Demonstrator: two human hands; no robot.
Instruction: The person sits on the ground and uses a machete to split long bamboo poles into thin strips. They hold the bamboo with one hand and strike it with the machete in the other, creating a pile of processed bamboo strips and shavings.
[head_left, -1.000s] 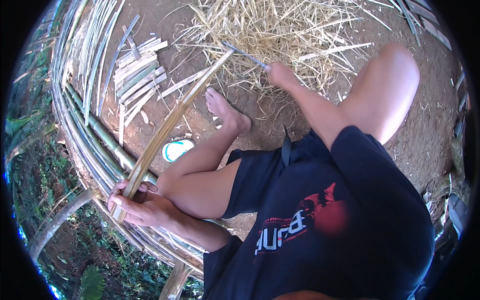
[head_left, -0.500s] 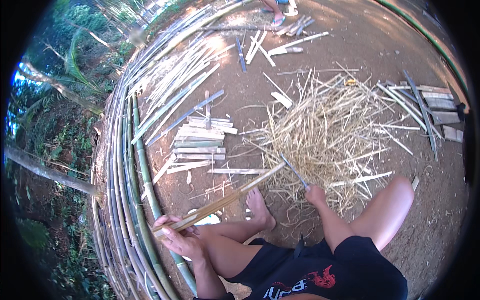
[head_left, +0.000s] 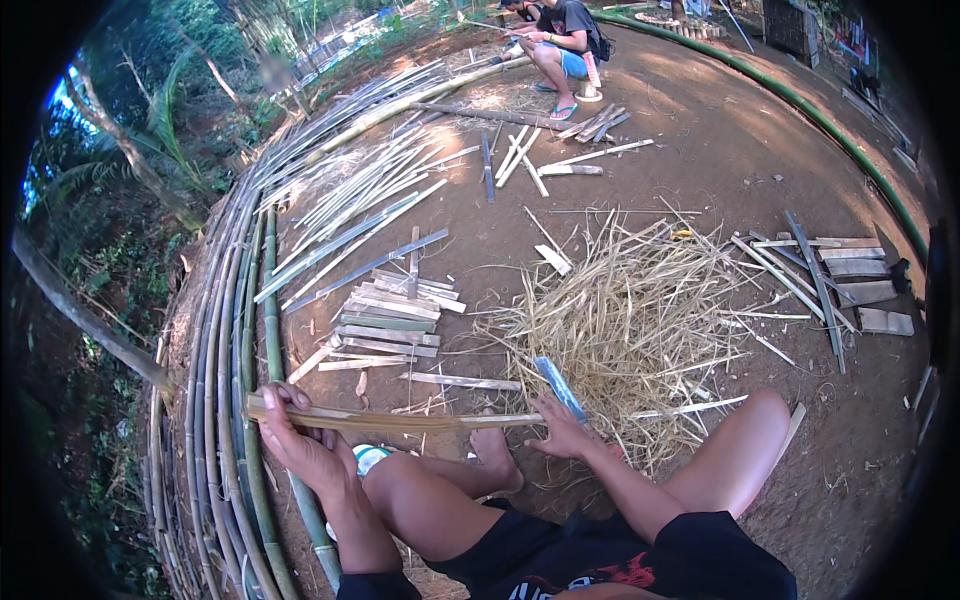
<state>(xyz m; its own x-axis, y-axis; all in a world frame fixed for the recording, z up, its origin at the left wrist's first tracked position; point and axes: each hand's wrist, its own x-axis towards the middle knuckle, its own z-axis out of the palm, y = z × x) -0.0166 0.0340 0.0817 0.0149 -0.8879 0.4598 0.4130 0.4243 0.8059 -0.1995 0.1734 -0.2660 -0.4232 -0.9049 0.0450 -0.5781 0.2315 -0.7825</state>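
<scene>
The left hand point(head_left: 312, 452) had its fingers closed around one end of the strip point(head_left: 400, 419). The strip lay almost flat across the front of the body, above the ground. Its other end came to the right hand point(head_left: 562, 432). That hand was gripping the knife point(head_left: 560, 388), with the blade poking up past it. I could not tell if the right fingers pinched the strip too.

The left knee point(head_left: 400, 490) was bent under the strip and hid part of the white tub point(head_left: 372, 458). The strip and the right hand were in front of the bare foot point(head_left: 492, 455). The right hand hid some of the knife.

A big heap of shavings point(head_left: 630, 320) was on the ground just past the knife. Short slats point(head_left: 390, 325) were stacked to the left of the heap, and one thin stick point(head_left: 465, 381) lay near them. Long poles point(head_left: 272, 320) ran close by the left hand. Farther up were lots of pale strips point(head_left: 365, 195). More boards point(head_left: 868, 290) lay on the right side. Far away, another person point(head_left: 565, 40) was squatting near a small woodpile point(head_left: 600, 124).
</scene>
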